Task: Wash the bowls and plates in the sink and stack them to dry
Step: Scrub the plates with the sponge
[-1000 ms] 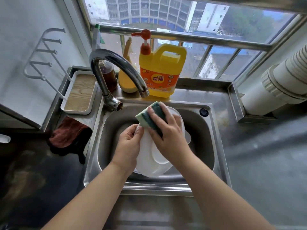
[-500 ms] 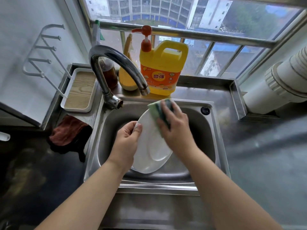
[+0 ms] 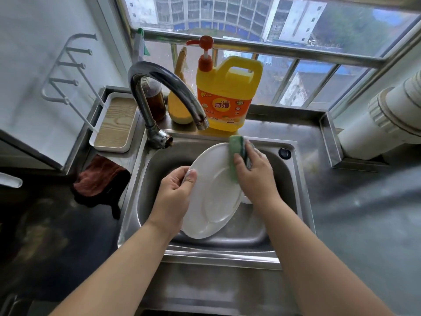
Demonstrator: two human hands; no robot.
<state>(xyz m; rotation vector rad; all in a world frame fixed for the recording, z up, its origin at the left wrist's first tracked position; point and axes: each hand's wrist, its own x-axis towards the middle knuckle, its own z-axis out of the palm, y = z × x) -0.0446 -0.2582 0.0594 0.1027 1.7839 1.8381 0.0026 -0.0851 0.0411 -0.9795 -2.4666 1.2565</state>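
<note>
White plate [image 3: 214, 197]: my left hand [image 3: 174, 197] pinched its left rim, tilted over the sink [image 3: 293, 179]; right hand [image 3: 255, 176] gripped the sponge [image 3: 235, 156]. Firm overlapping strokes seemed best.

Daylight from the window [image 3: 262, 26] behind the sink [image 3: 293, 190] lights the scene evenly, leaving the dark counter [image 3: 41, 236] at lower left in deep shadow. Soft highlights streak the curved faucet [image 3: 168, 87] and the sink's steel rim. The wide-angle lens bends the window frame and walls towards the edges. The foreground is sharp at centre, while the corners look smeared and soft.
</note>
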